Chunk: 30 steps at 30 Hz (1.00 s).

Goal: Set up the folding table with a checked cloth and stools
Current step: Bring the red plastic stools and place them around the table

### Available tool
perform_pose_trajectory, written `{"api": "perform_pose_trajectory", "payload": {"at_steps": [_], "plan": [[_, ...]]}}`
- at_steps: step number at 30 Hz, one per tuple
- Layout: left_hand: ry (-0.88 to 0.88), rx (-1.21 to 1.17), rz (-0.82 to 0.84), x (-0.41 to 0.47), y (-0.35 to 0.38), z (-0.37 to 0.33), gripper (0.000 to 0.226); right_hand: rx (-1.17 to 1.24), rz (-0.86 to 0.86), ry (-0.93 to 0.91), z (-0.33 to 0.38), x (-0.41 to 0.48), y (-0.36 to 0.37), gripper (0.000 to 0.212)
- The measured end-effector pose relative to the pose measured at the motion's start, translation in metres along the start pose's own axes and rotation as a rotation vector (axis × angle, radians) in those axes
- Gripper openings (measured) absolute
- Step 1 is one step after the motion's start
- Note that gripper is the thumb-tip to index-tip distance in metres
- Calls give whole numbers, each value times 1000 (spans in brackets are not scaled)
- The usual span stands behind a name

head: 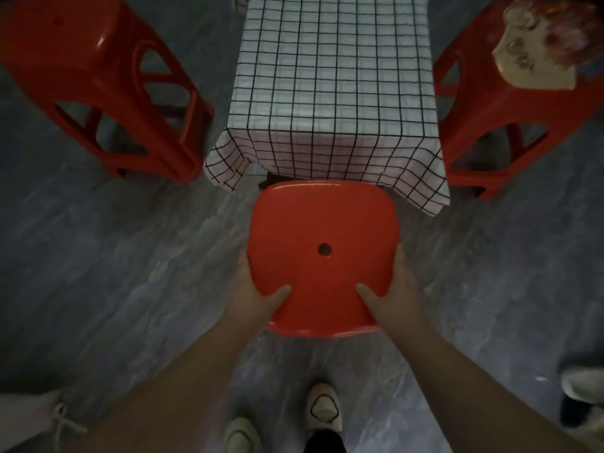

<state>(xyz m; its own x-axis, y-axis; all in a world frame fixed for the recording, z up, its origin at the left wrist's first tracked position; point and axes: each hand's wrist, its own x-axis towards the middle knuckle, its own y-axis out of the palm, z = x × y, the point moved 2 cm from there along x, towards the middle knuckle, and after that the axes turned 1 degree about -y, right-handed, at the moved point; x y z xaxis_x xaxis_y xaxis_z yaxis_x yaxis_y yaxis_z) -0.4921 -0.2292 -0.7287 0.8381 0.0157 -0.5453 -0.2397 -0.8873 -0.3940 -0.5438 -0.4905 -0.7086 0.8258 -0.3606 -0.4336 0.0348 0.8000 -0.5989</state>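
Hands clamp the red stool between them, left hand and right hand on its near corners.

The floor is grey with pale cloudy veins and shines faintly. The light is dim, darker toward the corners. A white bundle with a cord lies at the lower left edge; a pale shoe shows at the right edge.
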Motion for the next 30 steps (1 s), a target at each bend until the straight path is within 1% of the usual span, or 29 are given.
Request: {"api": "perform_pose_trajectory", "payload": {"at_steps": [2, 7, 11, 14, 19, 23, 30], "plan": [[22, 0, -11, -6, 0, -1, 101, 24, -1, 4, -2, -8, 0, 111], [61, -14, 29, -39, -3, 14, 103, 51, 6, -11, -18, -48, 0, 109], [78, -8, 50, -82, -7, 30, 95, 62, -2, 16, -31, -93, 3, 107], [88, 14, 65, -106, -10, 46, 99, 41, 12, 37, -40, -121, 6, 107], [43, 35, 83, -129, -12, 55, 97, 23, 12, 55, -51, -150, 13, 106], [26, 60, 63, -137, -9, 59, 95, 5, 24, 64, -54, -154, 16, 107], [-51, 108, 97, -138, -9, 59, 103, -30, 65, 117, -52, -153, 19, 110]]}}
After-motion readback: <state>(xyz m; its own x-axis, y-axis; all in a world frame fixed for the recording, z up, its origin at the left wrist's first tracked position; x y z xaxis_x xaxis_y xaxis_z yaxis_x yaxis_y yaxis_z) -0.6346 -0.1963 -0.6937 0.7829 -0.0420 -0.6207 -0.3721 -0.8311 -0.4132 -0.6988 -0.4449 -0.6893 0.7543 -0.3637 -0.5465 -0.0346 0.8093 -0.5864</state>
